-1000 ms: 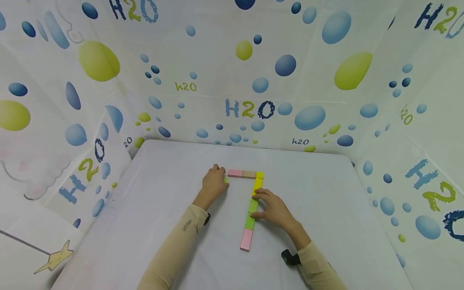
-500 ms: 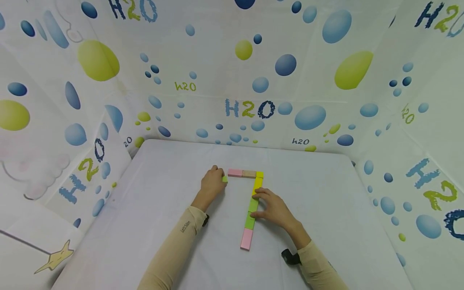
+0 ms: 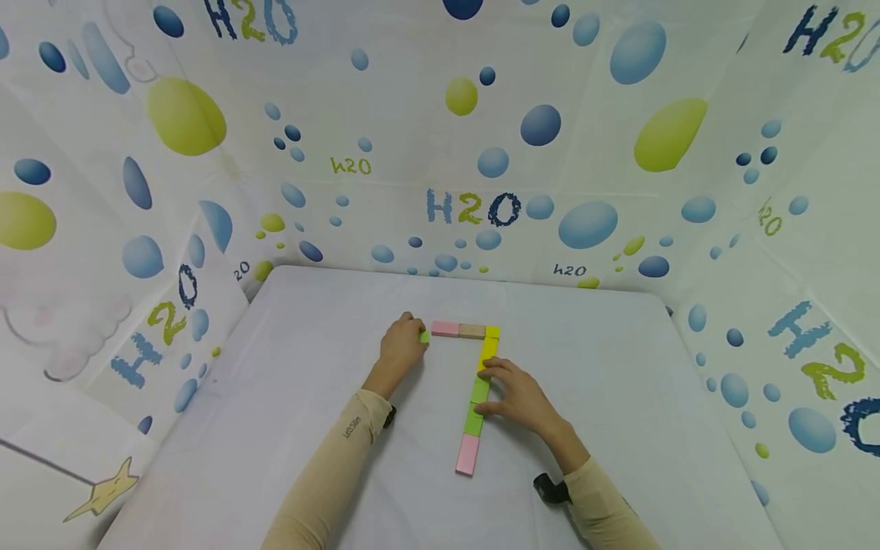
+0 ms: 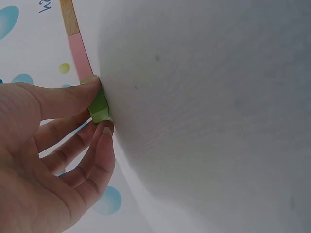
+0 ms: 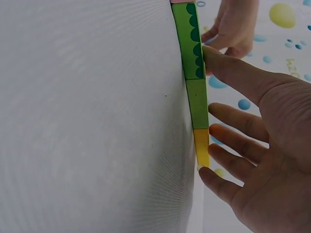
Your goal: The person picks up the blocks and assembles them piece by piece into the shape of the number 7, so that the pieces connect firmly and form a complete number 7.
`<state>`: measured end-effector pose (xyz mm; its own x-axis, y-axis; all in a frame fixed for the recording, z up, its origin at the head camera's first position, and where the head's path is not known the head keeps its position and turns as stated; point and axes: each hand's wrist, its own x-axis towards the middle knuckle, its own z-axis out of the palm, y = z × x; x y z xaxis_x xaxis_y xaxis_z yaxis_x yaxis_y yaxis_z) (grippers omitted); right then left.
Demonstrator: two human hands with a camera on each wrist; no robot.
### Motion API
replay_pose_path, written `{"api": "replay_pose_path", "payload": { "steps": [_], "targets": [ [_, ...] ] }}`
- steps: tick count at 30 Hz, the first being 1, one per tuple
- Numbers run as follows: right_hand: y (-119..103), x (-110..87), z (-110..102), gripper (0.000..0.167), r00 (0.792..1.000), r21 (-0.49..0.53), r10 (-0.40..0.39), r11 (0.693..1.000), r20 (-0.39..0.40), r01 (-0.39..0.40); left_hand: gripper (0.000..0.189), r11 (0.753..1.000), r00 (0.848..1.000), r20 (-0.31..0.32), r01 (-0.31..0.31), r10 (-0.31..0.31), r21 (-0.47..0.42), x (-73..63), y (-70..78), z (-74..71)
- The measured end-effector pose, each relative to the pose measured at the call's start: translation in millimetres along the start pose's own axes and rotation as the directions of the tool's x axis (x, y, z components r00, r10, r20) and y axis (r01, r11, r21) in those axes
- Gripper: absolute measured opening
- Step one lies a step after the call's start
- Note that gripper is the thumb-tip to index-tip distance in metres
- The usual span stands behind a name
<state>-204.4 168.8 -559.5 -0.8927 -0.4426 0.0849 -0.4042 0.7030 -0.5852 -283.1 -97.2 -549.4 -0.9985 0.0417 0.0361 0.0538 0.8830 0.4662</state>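
My left hand (image 3: pixel 402 345) pinches a small green block (image 4: pixel 100 108) between thumb and fingertips. It is at the left end of a short row, where a pink block (image 3: pixel 445 328) adjoins a plain wooden block (image 3: pixel 472 331). A small yellow block (image 3: pixel 493 331) forms the corner. From there a column runs toward me: a longer yellow block (image 3: pixel 488 351), green blocks (image 5: pixel 198 104) and a pink block (image 3: pixel 467 455). My right hand (image 3: pixel 524 399) has its extended fingers and thumb along the right side of this column. A dark green scalloped edge marks one green block (image 5: pixel 184 41).
The blocks lie on a table with a white cloth (image 3: pixel 584 351). Walls hung with white sheeting (image 3: pixel 412 130), printed with blue and lime spots, enclose the back and sides. A black wrist device (image 3: pixel 551 489) sits at the right sleeve.
My left hand has shifted slightly left with the green block, which sits a bit farther left and up in the head view. The right hand and the column have stayed put.
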Motion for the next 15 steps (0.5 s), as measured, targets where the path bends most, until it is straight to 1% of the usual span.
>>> {"api": "replay_pose_path", "payload": {
  "steps": [9, 15],
  "targets": [
    [-1.3, -0.5, -1.2, 0.069, 1.000, 0.018, -0.003, 1.000, 0.004, 0.003, 0.032, 1.000, 1.000, 0.000, 0.013, -0.013, 0.000, 3.9, 0.1, 0.3],
    [-0.6, -1.3, -1.0, 0.069, 1.000, 0.016, 0.003, 1.000, 0.009, -0.003, 0.031, 1.000, 1.000, -0.014, 0.007, -0.007, 0.004, 4.9, 0.4, 0.5]
  ]
}}
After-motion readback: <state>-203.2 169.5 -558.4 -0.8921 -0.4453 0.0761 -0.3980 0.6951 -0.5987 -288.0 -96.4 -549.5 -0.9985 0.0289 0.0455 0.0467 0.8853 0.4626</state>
